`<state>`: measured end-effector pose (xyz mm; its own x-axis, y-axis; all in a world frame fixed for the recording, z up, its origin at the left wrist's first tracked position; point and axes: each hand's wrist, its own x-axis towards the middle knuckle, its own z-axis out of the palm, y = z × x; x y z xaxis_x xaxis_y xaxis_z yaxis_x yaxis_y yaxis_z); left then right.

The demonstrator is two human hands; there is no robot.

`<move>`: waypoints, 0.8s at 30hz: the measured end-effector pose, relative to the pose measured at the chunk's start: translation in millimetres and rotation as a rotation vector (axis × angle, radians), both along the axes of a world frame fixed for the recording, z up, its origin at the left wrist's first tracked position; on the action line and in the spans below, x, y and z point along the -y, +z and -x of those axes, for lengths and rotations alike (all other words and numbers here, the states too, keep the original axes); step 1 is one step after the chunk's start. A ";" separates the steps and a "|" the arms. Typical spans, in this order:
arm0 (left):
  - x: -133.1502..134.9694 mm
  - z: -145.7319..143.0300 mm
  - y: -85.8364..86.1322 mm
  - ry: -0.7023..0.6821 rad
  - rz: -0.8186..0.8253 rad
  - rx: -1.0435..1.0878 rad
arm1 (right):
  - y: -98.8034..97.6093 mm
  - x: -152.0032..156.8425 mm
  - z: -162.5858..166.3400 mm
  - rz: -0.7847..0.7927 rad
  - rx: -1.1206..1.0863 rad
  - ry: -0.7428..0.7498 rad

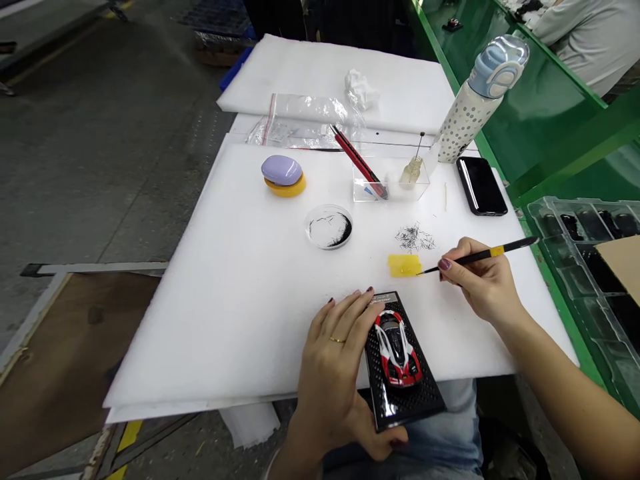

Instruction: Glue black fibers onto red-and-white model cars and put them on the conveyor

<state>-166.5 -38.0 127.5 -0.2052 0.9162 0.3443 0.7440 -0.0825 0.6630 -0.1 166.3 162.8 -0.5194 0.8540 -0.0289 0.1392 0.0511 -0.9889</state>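
My left hand [336, 363] grips the left edge of a black display base [407, 400] that carries a red and white model car [397, 349], near the front edge of the white foam sheet [240, 287]. My right hand [483, 283] pinches a thin black tool with a yellow band [483, 255]. Its tip touches a yellow patch [404, 265] on the foam. A small pile of tiny black parts [414, 238] lies just behind the patch.
A round clear dish with black bits [329, 227], a purple and yellow case [283, 175], a clear box holding a red pen [361, 164], a spotted bottle [477, 100] and a black phone [481, 186] stand on the foam. Plastic trays [595, 267] sit right. Another person's sleeve [585, 33] shows top right.
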 end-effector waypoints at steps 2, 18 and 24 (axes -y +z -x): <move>0.8 2.5 2.2 -0.044 0.013 -0.033 | 0.9 5.7 -5.4 -0.055 0.076 -0.088; -0.8 1.4 4.0 -0.039 -0.026 -0.067 | 0.0 7.6 -10.5 -0.041 0.229 -0.109; -0.1 0.9 4.1 -0.045 -0.018 -0.061 | 0.4 6.5 -7.9 -0.018 0.245 -0.097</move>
<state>-167.4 -37.9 131.6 -0.1417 0.9176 0.3714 0.7784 -0.1285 0.6145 7.8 159.8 163.3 -0.4144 0.9011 -0.1277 0.3794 0.0435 -0.9242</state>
